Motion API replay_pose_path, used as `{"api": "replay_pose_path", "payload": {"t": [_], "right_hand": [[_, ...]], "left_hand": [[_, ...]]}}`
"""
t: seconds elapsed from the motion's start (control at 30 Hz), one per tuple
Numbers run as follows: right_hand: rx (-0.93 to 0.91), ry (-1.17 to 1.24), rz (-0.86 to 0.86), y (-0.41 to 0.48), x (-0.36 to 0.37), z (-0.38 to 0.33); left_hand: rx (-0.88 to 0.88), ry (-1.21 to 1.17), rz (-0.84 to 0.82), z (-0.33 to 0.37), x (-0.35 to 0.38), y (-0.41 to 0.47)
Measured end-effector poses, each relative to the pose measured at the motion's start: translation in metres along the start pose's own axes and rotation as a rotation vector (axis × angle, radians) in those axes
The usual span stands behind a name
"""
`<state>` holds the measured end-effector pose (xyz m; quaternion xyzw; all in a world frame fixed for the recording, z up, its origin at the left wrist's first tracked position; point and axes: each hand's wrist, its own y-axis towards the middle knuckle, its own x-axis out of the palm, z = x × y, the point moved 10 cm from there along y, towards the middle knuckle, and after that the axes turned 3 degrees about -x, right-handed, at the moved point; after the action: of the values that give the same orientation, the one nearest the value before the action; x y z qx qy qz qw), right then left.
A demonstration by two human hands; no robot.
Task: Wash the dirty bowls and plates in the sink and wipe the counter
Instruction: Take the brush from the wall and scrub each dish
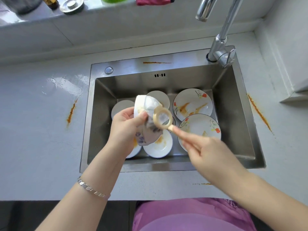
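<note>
While soiled crockery lies in the basin beneath, a person's left hand [126, 124] grips a white ceramic bowl with a beige foot ring [146, 104] above the middle of a rectangular stainless-steel sink [240, 130]. The thumb is curled over the bowl's rim, and the bowl is tipped so that its foot faces the head camera. Caught under the same hand, a pale lilac cloth printed with purple flowers [150, 134] hangs beneath the bowl. The right hand [205, 152], blurred, reaches in from the sink's front right corner with its index finger stretched out and the fingertip at the lower edge of the foot ring. Its other fingers are loose and hold nothing. On the sink floor, two round white plates with red flower prints [193, 104] lie overlapping along the right wall, both smeared with orange-brown sauce. A small white dish streaked with sauce [160, 145] sits near the front wall. Two pale round dishes turned bottom up [158, 97] rest toward the back, partly hidden by the held bowl. A chrome swivel faucet [220, 39] rises from the sink's back right corner. Orange-brown sauce streaks [71, 112] mark the pale grey stone counter [41, 147] left and right of the sink, and a wet patch [63, 84] glistens by the sink's back left corner. A silver link bracelet [92, 188] circles the left wrist.
</note>
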<state>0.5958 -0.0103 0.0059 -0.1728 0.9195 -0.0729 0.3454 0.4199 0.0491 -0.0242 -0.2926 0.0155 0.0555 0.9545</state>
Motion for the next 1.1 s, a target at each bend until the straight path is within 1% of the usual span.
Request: {"api": "replay_pose_path", "payload": {"t": [0.1,0.2,0.27,0.4,0.43,0.53,0.6,0.67,0.73,0.77,0.87,0.9,0.97,1.03,1.1], "right_hand": [[0.002,-0.059,0.041,0.000,0.004,-0.004],[0.053,-0.020,0.160,0.026,-0.013,0.004],[0.047,-0.003,0.204,0.030,-0.014,0.002],[-0.022,0.022,0.115,0.001,0.018,-0.010],[-0.024,0.033,0.117,0.001,0.020,-0.008],[0.039,0.107,0.205,0.026,0.006,0.010],[0.028,0.151,0.254,0.032,0.000,0.008],[-0.017,0.151,0.241,0.019,0.010,-0.002],[-0.054,0.151,0.190,0.005,0.022,-0.012],[-0.056,0.172,0.196,0.005,0.022,-0.010],[0.045,0.299,0.287,0.026,0.005,0.016],[0.053,0.319,0.302,0.029,0.001,0.019],[-0.005,0.311,0.280,0.022,0.005,0.010],[-0.069,0.281,0.205,0.006,0.021,-0.005],[-0.058,0.301,0.180,0.001,0.029,-0.004]], "left_hand": [[-0.045,-0.110,0.104,-0.005,-0.003,0.005],[-0.007,-0.149,0.122,0.001,0.005,0.002],[0.005,-0.174,0.121,0.007,0.009,0.002],[0.003,-0.288,0.197,0.013,-0.001,0.006],[0.009,-0.307,0.205,0.012,-0.001,0.006],[0.037,-0.359,0.181,0.013,0.004,0.004],[0.050,-0.407,0.170,0.014,0.007,0.004],[0.063,-0.438,0.183,0.018,0.006,0.006],[0.064,-0.456,0.192,0.019,0.004,0.007],[0.066,-0.464,0.190,0.018,0.004,0.007],[0.076,-0.506,0.165,0.018,0.008,0.006],[0.074,-0.523,0.158,0.019,0.009,0.006],[0.075,-0.547,0.159,0.021,0.009,0.006],[0.071,-0.555,0.168,0.022,0.008,0.007],[0.059,-0.548,0.170,0.021,0.008,0.007]]}}
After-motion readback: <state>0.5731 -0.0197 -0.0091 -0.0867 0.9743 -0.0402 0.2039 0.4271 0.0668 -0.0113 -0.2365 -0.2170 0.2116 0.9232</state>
